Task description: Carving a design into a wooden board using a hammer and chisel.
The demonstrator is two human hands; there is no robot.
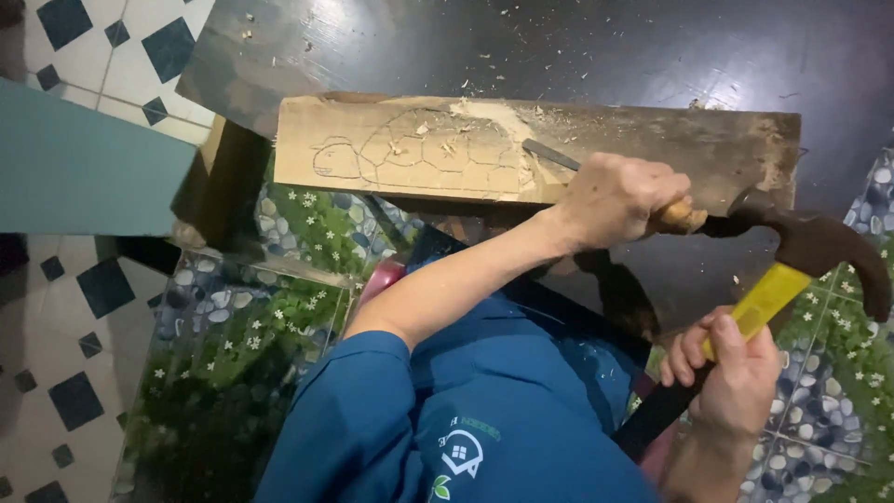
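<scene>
- The flat pale wooden plank (419,149), with a pencilled turtle outline, lies on the dark tabletop (605,47).
- The left hand (619,197), at the plank's right end, has its fingers closed around the wooden handle of a steel chisel (559,156), whose blade touches the carved area.
- The right hand (731,373), below the plank's right end, grips the yellow-and-black handle of a dark claw hammer (819,247), its head just beside the chisel's butt.
- Wood chips (447,140) lie scattered on the plank.

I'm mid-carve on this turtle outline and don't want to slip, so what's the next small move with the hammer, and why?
Probably a light tap: the hammer head sits right at the chisel handle's butt, the left hand grips that handle, and the blade tip rests at the turtle outline edge on the plank.
</scene>
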